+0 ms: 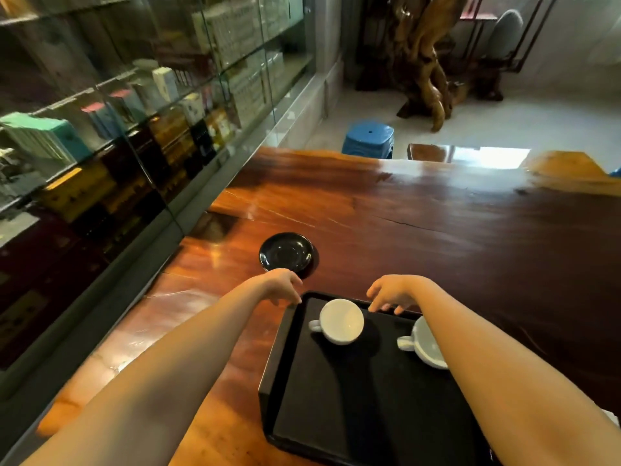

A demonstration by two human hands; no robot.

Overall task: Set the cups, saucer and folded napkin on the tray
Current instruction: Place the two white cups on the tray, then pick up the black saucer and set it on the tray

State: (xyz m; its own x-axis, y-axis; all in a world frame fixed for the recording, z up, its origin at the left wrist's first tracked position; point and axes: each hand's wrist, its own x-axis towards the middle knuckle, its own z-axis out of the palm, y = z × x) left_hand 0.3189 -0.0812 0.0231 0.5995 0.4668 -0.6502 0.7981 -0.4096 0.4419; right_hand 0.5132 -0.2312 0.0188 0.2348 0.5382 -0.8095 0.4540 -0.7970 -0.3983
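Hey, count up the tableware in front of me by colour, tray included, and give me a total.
White: 2, the left cup and the right cup, both on the tray.
Black: 2, the tray and the saucer on the table.
Total: 4.

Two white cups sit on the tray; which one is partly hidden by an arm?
The right-hand cup, near the tray's right edge; the right forearm crosses over it. The left cup shows in full, its handle pointing left.
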